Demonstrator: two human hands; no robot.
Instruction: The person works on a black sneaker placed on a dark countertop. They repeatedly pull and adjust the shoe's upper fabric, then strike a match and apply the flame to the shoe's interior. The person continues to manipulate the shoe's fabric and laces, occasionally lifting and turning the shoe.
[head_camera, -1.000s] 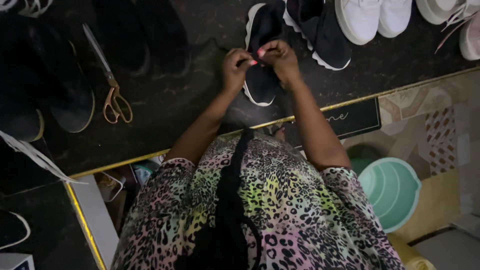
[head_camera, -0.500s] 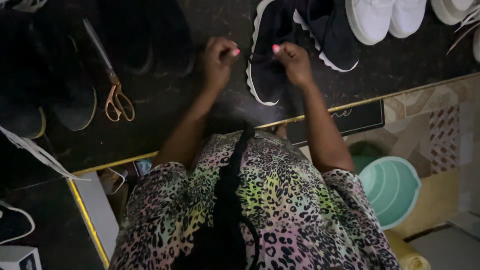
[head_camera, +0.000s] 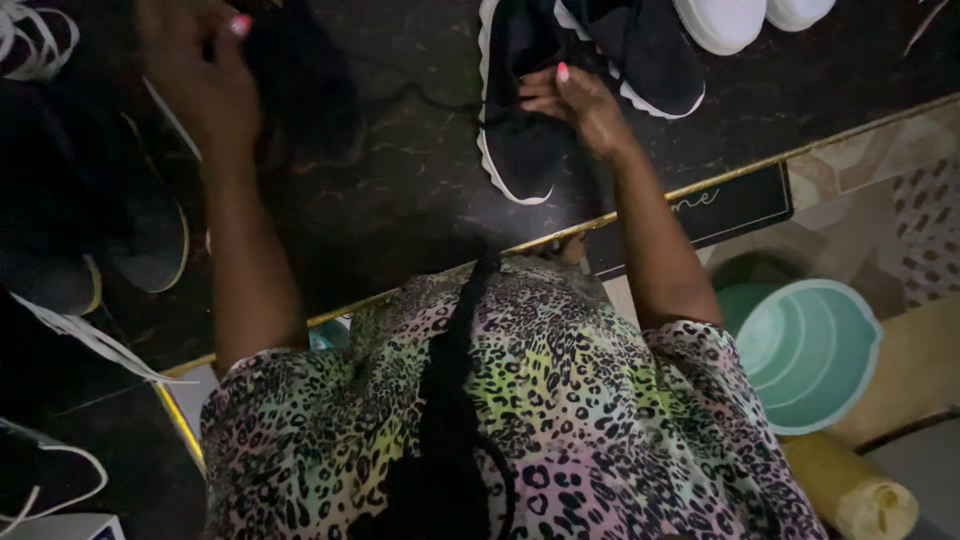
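A black shoe with a white sole (head_camera: 520, 165) lies on the dark counter (head_camera: 400, 200). My right hand (head_camera: 578, 102) grips its top near the opening. A thin black lace (head_camera: 410, 95) runs from the shoe leftward toward my left hand (head_camera: 195, 70). That hand is raised at the upper left, blurred, with its fingers closed, apparently around the lace's end. My left forearm covers most of the scissors; only a pale blade (head_camera: 170, 112) shows beside it.
A second black shoe (head_camera: 650, 60) and white shoes (head_camera: 725, 20) lie beyond the right hand. Dark shoes (head_camera: 150, 240) sit at the left. Past the counter's gold edge (head_camera: 700, 185) are a black mat (head_camera: 730, 210) and a teal bucket (head_camera: 810, 350).
My hands were together over the shoe, then parted. The left hand has swung far to the left over the scissors, drawing the lace out. The right hand stays on the shoe.
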